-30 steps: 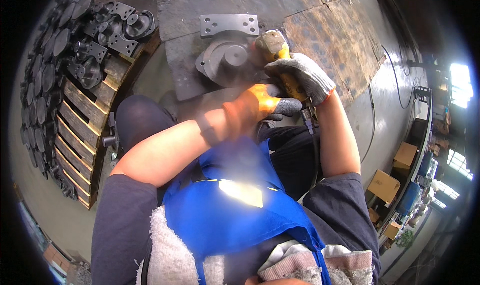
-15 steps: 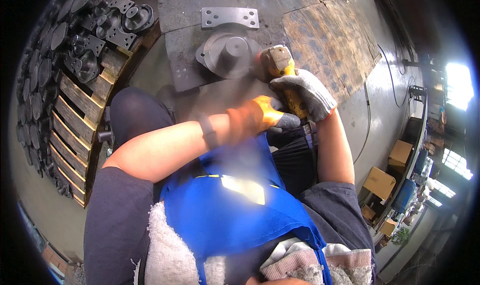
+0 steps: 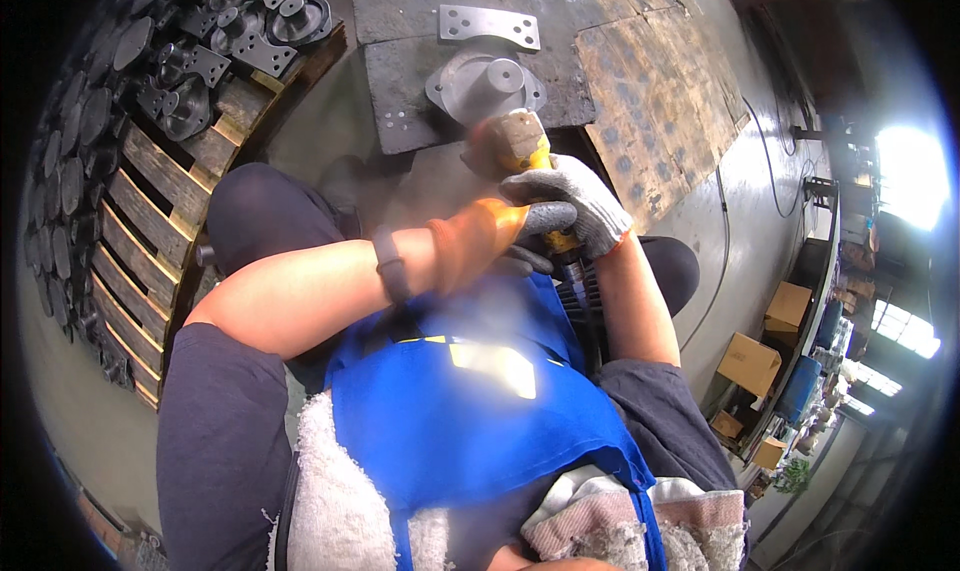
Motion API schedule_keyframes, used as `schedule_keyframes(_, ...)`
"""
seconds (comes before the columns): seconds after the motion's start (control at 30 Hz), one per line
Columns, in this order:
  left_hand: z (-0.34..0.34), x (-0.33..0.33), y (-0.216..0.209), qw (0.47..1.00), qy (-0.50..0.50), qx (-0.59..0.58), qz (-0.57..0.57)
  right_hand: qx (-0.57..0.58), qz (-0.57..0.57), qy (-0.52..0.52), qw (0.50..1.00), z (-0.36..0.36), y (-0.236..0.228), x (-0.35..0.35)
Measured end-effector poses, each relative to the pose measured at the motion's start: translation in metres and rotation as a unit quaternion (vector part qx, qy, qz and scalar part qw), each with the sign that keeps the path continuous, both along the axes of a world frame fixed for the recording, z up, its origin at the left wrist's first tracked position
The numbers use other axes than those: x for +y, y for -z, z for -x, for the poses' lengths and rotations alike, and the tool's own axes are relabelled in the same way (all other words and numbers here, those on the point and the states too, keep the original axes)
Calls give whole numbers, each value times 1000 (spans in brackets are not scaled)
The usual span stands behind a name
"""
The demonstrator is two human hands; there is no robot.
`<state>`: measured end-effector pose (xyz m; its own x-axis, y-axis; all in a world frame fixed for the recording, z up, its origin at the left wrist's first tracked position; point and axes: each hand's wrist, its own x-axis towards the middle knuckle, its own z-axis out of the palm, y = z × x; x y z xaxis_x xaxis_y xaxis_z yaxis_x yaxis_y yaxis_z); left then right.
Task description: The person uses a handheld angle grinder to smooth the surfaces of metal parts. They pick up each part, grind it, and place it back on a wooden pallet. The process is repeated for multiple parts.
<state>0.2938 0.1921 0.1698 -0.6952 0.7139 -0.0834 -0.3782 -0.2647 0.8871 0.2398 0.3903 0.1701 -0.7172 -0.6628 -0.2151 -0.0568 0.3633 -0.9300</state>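
Both my gloved hands are closed around a yellow angle grinder [image 3: 536, 158] with a worn grey head. My right hand [image 3: 577, 203], in a whitish knit glove, wraps its body just behind the head. My left hand [image 3: 500, 229], in an orange glove with dark grey fingers, grips farther back, near the cord end. The grinder's disc is a blur beside the near edge of a round metal flange [image 3: 462, 83] with a raised stub and side ears; whether they touch I cannot tell. Beyond the flange lies a curved steel plate [image 3: 489, 28] with several holes.
The flange and plate lie on a dark metal-topped bench [image 3: 405, 71], with a stained wooden board [image 3: 655, 111] at its right. On the left, a wooden pallet [image 3: 150, 221] carries many similar metal parts. A cable [image 3: 722, 226] runs along the floor; cardboard boxes [image 3: 748, 363] stand at right.
The grinder, held in both hands, has moved left and toward me, from the flange's right side to its near edge. My head view has shifted slightly.
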Motion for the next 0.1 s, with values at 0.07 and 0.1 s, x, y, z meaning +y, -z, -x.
schedule_keyframes(0.07, 3, -11, -23, 969, 74, -234, 13, 61, -7, -39, 997, 0, -1, 1)
schedule_keyframes(0.1, 6, -13, -33, 961, 76, -265, 38, 65, -5, -40, 997, 1, -2, -3)
